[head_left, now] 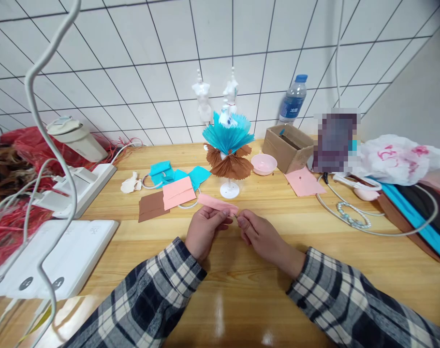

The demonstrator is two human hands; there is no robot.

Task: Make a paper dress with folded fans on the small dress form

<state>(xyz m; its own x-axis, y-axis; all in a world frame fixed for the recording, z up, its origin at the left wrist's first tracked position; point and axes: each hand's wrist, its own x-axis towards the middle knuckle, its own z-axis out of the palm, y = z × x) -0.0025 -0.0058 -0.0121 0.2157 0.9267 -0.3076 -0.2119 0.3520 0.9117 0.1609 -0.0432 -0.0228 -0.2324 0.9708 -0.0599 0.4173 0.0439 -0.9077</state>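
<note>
My left hand [208,229] is closed on a narrow folded strip of pink paper [214,202], gripping it near its right end. Beside that end, my right hand [259,233] pinches something small and thin that I cannot make out. Just beyond the strip stands a small white mannequin figure [227,117] dressed in pleated teal paper [227,135] above pleated brown paper [230,163], on a round white base [229,190]. Left of it lie a pink paper piece [179,192], brown paper [152,207] and teal paper [198,177].
Behind are two more white mannequins [204,104], one partly hidden. Right: pink bowl [264,165], cardboard box [292,154], water bottle [293,99], pink sheets [304,181], bracelet [352,216], plastic bag [401,157]. Left: power strip [93,188], white panel [60,251], and a hanging cable [60,159].
</note>
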